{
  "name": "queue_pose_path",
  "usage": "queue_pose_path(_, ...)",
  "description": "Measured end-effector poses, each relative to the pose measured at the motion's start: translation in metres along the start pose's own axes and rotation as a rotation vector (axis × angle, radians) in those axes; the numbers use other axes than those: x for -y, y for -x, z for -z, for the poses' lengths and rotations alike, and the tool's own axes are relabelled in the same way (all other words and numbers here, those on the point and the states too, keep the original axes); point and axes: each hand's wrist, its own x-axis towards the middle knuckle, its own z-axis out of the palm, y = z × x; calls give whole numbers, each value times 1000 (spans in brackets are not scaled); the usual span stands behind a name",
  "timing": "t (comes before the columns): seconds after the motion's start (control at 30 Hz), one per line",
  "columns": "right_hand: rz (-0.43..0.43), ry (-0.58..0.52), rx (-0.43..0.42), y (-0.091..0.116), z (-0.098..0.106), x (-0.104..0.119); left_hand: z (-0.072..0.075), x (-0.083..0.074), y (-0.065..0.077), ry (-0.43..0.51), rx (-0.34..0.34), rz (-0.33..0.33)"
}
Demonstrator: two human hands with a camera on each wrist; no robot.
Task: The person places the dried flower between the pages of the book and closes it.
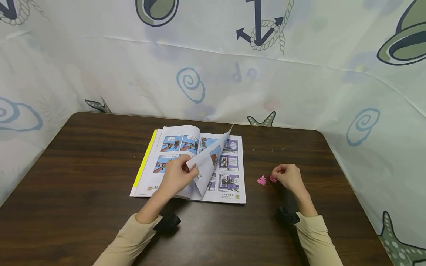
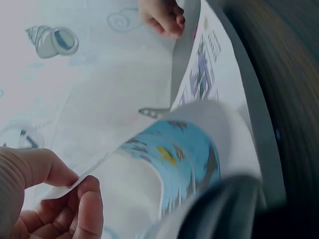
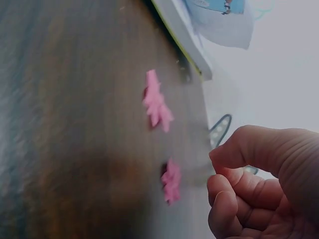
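Note:
An illustrated comic book (image 1: 229, 192) lies spread on the table. My left hand (image 1: 178, 175) pinches a lifted page (image 1: 203, 168) between thumb and fingers. In the left wrist view that page (image 2: 194, 144) curves up, with a blue picture on it. Two small, jagged pink pieces lie on the table right of the book: one (image 1: 261, 180) apart from my right hand (image 1: 289, 177), the other (image 1: 273, 178) right at its fingertips. The right wrist view shows a pink piece (image 3: 157, 102) and a second one (image 3: 171, 181) beside the right hand (image 3: 254, 184), its fingers loosely curled, nothing visible between them.
The dark wooden table (image 1: 83, 177) has rounded far corners. A pale patterned cloth (image 1: 226, 88) hangs behind it and at its sides. Dark wrist devices sit under the left wrist (image 1: 168, 223) and the right wrist (image 1: 287, 216). Tiny scraps lie near the book.

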Motion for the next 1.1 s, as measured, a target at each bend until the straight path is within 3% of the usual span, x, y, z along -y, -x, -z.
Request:
queue_pose_path(0.23,30,-5,-7,-4,2,13,28,14,7,-52,-92,121)
queue_pose_path(0.4,71,-27,-9,-7,-4,27,41,20,13,-94,-110,176)
queue_pose_path(0.73,77,-63,-1,-13,-17,49,62,36,29,-159,-74,288)
queue_pose_path(1.1,21,-47,33,-9,-6,25,86,50,49,-160,-7,424)
